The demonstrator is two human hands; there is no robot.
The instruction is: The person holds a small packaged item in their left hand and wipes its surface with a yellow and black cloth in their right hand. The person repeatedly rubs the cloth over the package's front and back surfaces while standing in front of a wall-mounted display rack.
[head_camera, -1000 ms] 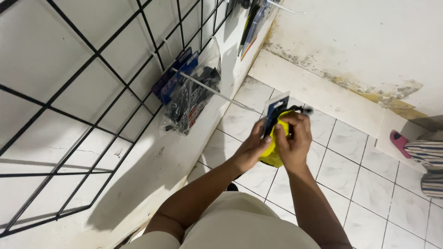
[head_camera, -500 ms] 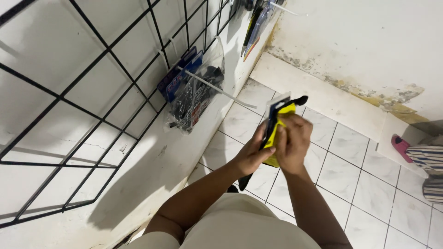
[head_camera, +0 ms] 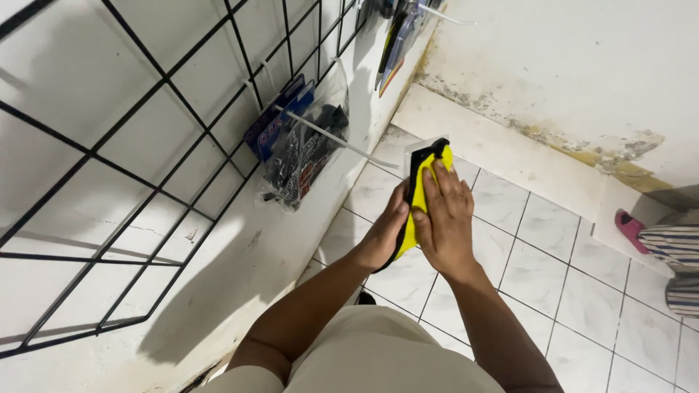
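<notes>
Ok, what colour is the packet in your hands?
Bright yellow packet with black edging, head view.

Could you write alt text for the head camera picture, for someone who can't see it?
Seen from above, a person's left hand and right hand press a flat yellow-and-black package between them over a white tiled floor. To the left, a black wire grid on a white wall holds hanging packets on a peg.
</notes>
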